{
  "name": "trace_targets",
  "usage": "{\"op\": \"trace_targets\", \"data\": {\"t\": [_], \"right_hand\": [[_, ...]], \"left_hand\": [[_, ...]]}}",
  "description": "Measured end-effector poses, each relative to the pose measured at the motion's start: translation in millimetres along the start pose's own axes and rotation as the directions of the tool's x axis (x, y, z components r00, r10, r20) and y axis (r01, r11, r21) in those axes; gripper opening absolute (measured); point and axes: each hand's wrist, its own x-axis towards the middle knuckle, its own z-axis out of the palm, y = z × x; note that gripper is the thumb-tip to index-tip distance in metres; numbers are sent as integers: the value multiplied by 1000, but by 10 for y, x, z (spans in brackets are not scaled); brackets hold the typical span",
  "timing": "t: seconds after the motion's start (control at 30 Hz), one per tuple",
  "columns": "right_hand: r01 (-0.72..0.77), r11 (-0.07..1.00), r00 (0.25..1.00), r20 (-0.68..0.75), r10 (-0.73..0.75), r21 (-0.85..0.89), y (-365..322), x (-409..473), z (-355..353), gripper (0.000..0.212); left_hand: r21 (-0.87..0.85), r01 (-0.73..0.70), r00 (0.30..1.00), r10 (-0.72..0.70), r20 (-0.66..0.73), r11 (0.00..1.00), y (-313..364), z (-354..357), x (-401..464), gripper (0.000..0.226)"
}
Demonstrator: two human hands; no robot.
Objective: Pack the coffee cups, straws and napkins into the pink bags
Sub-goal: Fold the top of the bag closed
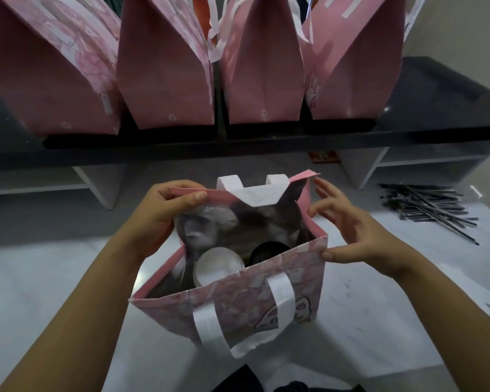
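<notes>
This looks like the packing area of a café or takeaway drinks shop. At twelve o'clock a row of four matching pink bags (164, 69) with white ribbon handles stands closed on a long dark shelf (425, 108), lined up like finished orders. Under it run white open shelves (425, 165). At two o'clock a loose heap of individually wrapped dark straws (433, 205) lies on the pale bench (54, 278), kept in bulk. At the centre an open pink bag (238, 304) of the same design holds lidded cups (219, 264), one white lid and one dark, standing side by side.
</notes>
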Motion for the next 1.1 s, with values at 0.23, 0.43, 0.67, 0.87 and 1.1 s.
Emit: {"op": "trace_targets", "data": {"t": [0.23, 0.43, 0.67, 0.87, 1.1], "right_hand": [[-43, 989, 996, 65, 53, -144, 21, 54, -4, 82], [-30, 994, 998, 44, 35, -104, 21, 36, -30, 47], [11, 990, 988, -151, 11, 139, 217, -168, 80, 10], [30, 958, 956, -288, 55, 284, 269, -319, 278, 30], [-183, 937, 949, -194, 247, 297, 334, -613, 732, 115]], "left_hand": [[-2, 16, 999, -16, -30, 1000, -35, -7, 30, 49], [-2, 10, 999, -10, -50, 1000, -46, -25, 21, 50], [-55, -9, 1000, 7, -26, 998, -221, -102, -341, 73], [-167, 57, 982, -85, -169, 984, -367, 31, -842, 98], [244, 166, 986, -161, -38, 956, -615, 172, -1200, 127]]}}
